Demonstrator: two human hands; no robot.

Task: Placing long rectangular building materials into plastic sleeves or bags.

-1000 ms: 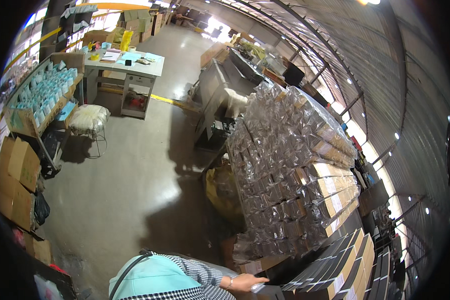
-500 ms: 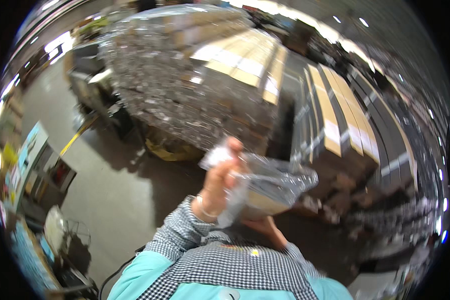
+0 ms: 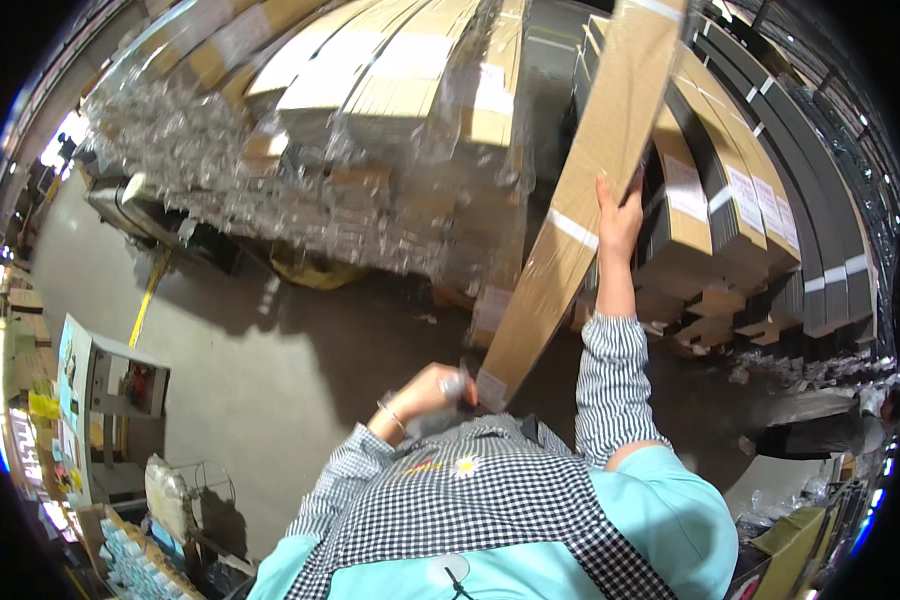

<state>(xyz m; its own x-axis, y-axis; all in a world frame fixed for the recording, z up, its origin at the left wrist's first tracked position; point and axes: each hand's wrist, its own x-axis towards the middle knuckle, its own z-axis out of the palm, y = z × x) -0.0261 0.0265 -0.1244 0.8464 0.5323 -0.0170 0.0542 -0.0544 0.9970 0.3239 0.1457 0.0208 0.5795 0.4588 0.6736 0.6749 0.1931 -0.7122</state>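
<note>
A long, narrow brown cardboard carton (image 3: pixel 540 290) runs slantwise from my waist to the far upper edge. It has a white band across it and a shiny clear film over it. My right hand (image 3: pixel 620 222) grips its right edge partway up, thumb on top, other fingers partly hidden behind. At the carton's near end, my left hand (image 3: pixel 432 392) is closed on a small bunch of clear plastic film (image 3: pixel 456 384), partly blurred. Whether the left hand touches the carton I cannot tell.
A film-wrapped stack of long cartons (image 3: pixel 370 80) stands ahead. Strapped bundles of long boards (image 3: pixel 740 200) stand to the right. At left are a grey cabinet (image 3: pixel 120 375), a yellow floor line (image 3: pixel 148 300) and a box of small pale blue pieces (image 3: pixel 140 565).
My right hand has moved out and up from near my waist onto the carton. The left hand has dropped lower, to the carton's near end. The carton now stretches far ahead, and the view has shifted.
</note>
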